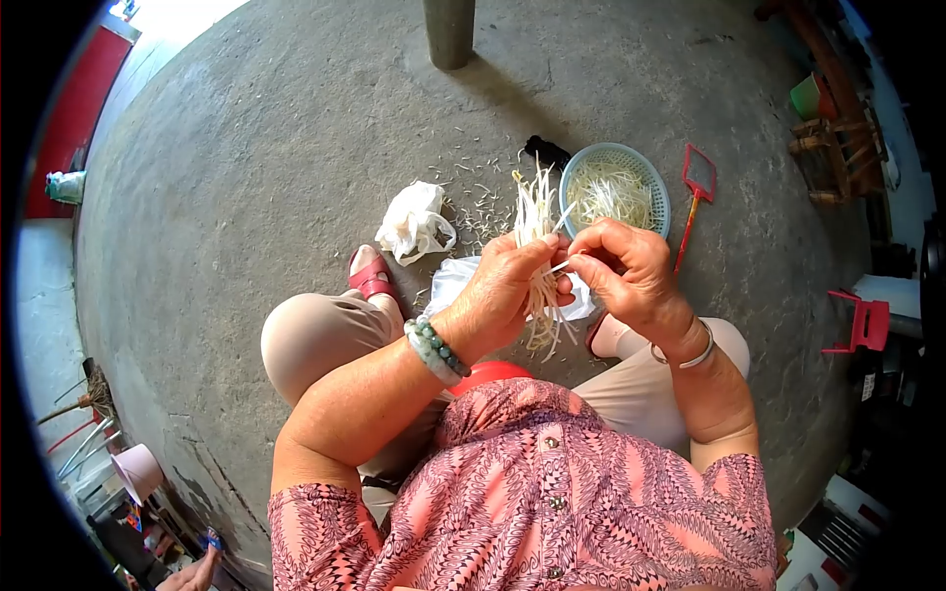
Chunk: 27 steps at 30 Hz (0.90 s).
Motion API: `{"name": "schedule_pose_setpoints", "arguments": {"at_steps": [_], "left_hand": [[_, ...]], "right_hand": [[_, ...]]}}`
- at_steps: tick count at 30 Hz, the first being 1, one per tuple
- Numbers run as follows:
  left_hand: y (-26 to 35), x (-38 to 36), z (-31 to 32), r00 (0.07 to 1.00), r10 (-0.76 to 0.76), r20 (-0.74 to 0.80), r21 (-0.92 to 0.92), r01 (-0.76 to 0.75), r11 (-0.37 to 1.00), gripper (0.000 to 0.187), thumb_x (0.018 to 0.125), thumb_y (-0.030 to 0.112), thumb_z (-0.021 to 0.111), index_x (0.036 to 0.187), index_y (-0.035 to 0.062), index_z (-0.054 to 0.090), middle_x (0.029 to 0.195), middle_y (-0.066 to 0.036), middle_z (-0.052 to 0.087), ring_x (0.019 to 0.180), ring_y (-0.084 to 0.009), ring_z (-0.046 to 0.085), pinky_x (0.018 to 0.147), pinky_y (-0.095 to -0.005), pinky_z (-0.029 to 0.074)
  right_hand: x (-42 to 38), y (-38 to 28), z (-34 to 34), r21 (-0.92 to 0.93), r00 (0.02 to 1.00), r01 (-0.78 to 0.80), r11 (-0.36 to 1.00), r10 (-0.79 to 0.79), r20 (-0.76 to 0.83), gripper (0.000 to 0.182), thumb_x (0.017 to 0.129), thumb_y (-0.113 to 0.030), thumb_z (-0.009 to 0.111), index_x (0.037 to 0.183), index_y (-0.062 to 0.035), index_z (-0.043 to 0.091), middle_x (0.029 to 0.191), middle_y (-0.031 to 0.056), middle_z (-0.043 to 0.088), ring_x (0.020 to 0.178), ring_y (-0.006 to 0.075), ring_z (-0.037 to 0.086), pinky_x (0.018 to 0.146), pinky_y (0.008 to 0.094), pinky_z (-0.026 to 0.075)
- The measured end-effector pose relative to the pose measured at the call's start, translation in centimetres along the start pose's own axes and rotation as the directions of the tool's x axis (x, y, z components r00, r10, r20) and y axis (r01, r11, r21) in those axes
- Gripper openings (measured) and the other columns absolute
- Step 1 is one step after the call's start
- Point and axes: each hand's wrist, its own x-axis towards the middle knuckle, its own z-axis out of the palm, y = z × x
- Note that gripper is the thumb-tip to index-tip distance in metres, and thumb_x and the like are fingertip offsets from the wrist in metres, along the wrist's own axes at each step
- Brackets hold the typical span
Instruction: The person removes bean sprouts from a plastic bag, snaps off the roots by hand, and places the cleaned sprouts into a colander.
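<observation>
A bunch of long white sprouts [536, 212] is gripped in my left hand [507, 281], the stems sticking out above and below the fingers. Close on its right, my right hand [631, 271] pinches the end of a single pale sprout between thumb and forefinger. Beyond my right hand, a light blue round basket [663, 192] holds a heap of sprouts [611, 193]. Small pale bits [478, 202] lie scattered on the floor left of the bunch. A white plastic bag [414, 223] sits left of them, and another white plastic sheet [455, 279] lies partly hidden under my hands.
A red fly swatter [695, 192] lies right of the basket, with a black object [547, 152] behind it. A round post [449, 34] stands ahead. Far right are a red stool [865, 323] and a wooden chair [838, 158]. Someone's foot [202, 571] shows at lower left.
</observation>
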Motion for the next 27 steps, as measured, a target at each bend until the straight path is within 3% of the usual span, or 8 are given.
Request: {"name": "schedule_pose_setpoints", "arguments": {"at_steps": [2, 8, 14, 18, 19, 20, 24, 27], "left_hand": [[0.1, -0.2, 0.1, 0.999, 0.011, 0.05, 0.021, -0.012, 1.0, 0.021, 0.093, 0.024, 0.056, 0.099, 0.0039, 0.06, 0.085, -0.004, 0.064, 0.067, -0.0123, 0.061, 0.063, -0.0279, 0.054], [0.5, -1.0, 0.4, 0.989, -0.02, 0.148, 0.131, 0.001, 0.991, 0.018, 0.094, 0.021, 0.057, 0.097, 0.0036, 0.061, 0.081, -0.004, 0.063, 0.066, -0.0111, 0.059, 0.059, -0.0264, 0.053], [-0.1, -0.9, -0.2, 0.994, -0.021, 0.108, 0.207, -0.002, 0.978, 0.016, 0.093, 0.019, 0.057, 0.093, 0.004, 0.059, 0.075, -0.001, 0.058, 0.061, -0.0095, 0.055, 0.057, -0.025, 0.05], [0.0, -0.9, -0.2, 0.995, -0.025, 0.099, 0.224, 0.003, 0.975, 0.015, 0.093, 0.018, 0.057, 0.097, 0.0032, 0.059, 0.074, -0.001, 0.057, 0.061, -0.0091, 0.054, 0.056, -0.0249, 0.049], [0.1, -1.0, -0.1, 0.995, -0.023, 0.095, 0.218, 0.002, 0.976, 0.016, 0.093, 0.017, 0.057, 0.098, 0.0029, 0.058, 0.074, -0.001, 0.057, 0.061, -0.009, 0.054, 0.056, -0.0248, 0.049], [0.3, -1.0, 0.0, 0.996, -0.021, 0.091, 0.213, 0.002, 0.977, 0.016, 0.093, 0.017, 0.057, 0.099, 0.0026, 0.058, 0.074, -0.001, 0.057, 0.061, -0.0089, 0.054, 0.056, -0.0247, 0.049], [0.5, -1.2, 0.2, 0.996, -0.012, 0.085, 0.168, -0.002, 0.986, 0.019, 0.092, 0.017, 0.057, 0.103, 0.0016, 0.058, 0.074, -0.001, 0.057, 0.06, -0.0084, 0.053, 0.054, -0.0239, 0.048], [0.7, -1.3, 0.2, 0.996, -0.015, 0.085, 0.168, 0.001, 0.986, 0.02, 0.092, 0.017, 0.058, 0.105, 0.0012, 0.058, 0.075, -0.001, 0.058, 0.06, -0.0079, 0.051, 0.053, -0.0234, 0.047]], "right_hand": [[0.1, 0.3, -0.9, -0.159, 0.995, 0.099, 0.982, -0.096, 0.027, 0.007, 0.077, 0.001, 0.065, 0.081, -0.0008, 0.059, 0.069, 0.0091, 0.056, 0.06, 0.0218, 0.057, 0.055, 0.0318, 0.044], [-0.4, 1.0, -1.3, -0.223, 0.98, 0.197, 0.955, -0.194, 0.034, 0.01, 0.075, 0.004, 0.063, 0.081, -0.0015, 0.059, 0.071, 0.0103, 0.057, 0.062, 0.0262, 0.058, 0.056, 0.0333, 0.045], [-0.9, 1.1, -0.6, -0.531, 0.925, 0.36, 0.767, -0.368, 0.097, 0.014, 0.073, 0.004, 0.062, 0.084, -0.0022, 0.057, 0.075, 0.0127, 0.057, 0.062, 0.0314, 0.058, 0.055, 0.0375, 0.047], [-1.1, 0.3, -1.2, -0.186, 0.994, 0.09, 0.978, -0.1, -0.045, 0.008, 0.076, 0.005, 0.057, 0.08, -0.0015, 0.056, 0.069, 0.01, 0.055, 0.056, 0.0217, 0.054, 0.051, 0.0305, 0.043], [-1.3, 0.4, -1.3, -0.075, 0.995, -0.054, 0.996, 0.047, -0.093, 0.006, 0.077, 0.005, 0.055, 0.077, -0.0014, 0.056, 0.068, 0.0084, 0.054, 0.056, 0.0192, 0.052, 0.051, 0.0278, 0.041], [-1.3, 0.5, -1.5, 0.04, 0.989, -0.096, 0.995, 0.1, -0.107, 0.009, 0.083, 0.004, 0.048, 0.08, -0.0012, 0.055, 0.071, -0.0022, 0.052, 0.058, 0.0038, 0.043, 0.052, 0.0199, 0.036], [-0.9, 2.0, -2.5, 0.012, 0.984, -0.127, 0.992, 0.127, -0.122, 0.009, 0.087, -0.003, 0.05, 0.089, -0.0009, 0.058, 0.072, 0.0001, 0.054, 0.06, 0.0052, 0.047, 0.054, 0.0195, 0.039], [-0.6, 1.4, -2.2, 0.251, 0.96, -0.241, 0.937, 0.268, -0.079, 0.013, 0.089, -0.009, 0.052, 0.095, 0.0, 0.059, 0.073, 0.0015, 0.056, 0.06, 0.0059, 0.049, 0.054, 0.0194, 0.041]]}}
